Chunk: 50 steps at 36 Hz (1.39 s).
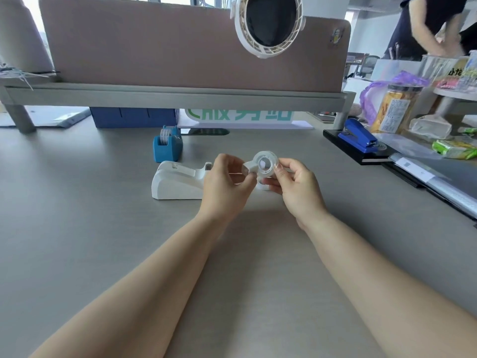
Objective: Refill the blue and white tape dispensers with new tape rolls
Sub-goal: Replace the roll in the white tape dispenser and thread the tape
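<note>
A clear tape roll [265, 164] is held above the desk in front of me. My right hand [296, 184] pinches the roll's right side. My left hand [227, 182] grips a small white piece [251, 167] at the roll's left edge; I cannot tell whether it is a hub or a tab. The white tape dispenser [178, 180] lies on the desk just left of my left hand, and its cradle looks to have no roll in it. The blue tape dispenser [167, 148] stands behind it with a roll showing at its top.
A blue stapler [357, 136] rests on a black tray [374, 157] at the right, near a snack jar [395, 109] and packets. A raised grey shelf [175, 95] with a partition and a white fan [268, 24] runs across the back. A person stands at the far right.
</note>
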{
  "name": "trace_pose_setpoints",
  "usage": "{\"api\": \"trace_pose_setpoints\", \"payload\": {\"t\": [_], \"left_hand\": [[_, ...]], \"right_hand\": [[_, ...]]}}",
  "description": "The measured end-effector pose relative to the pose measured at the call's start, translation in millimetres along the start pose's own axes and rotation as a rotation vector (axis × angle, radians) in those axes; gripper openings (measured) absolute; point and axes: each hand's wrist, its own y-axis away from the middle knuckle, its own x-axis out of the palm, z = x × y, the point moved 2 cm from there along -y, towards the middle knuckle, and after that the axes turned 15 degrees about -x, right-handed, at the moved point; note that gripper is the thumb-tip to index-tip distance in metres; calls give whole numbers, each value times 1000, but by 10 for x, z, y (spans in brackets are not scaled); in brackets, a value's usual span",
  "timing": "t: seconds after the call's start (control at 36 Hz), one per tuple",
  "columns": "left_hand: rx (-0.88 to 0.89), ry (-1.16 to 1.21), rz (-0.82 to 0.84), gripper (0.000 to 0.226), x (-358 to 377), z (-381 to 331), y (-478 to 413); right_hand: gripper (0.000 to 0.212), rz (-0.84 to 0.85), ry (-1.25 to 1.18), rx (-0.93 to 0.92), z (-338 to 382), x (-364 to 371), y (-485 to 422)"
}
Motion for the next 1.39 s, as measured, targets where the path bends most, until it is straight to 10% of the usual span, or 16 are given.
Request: {"api": "trace_pose_setpoints", "payload": {"t": [1.39], "left_hand": [[90,-281,-64,14,25,-40,-47]], "right_hand": [[17,99,202,-169,118,60,57]]}}
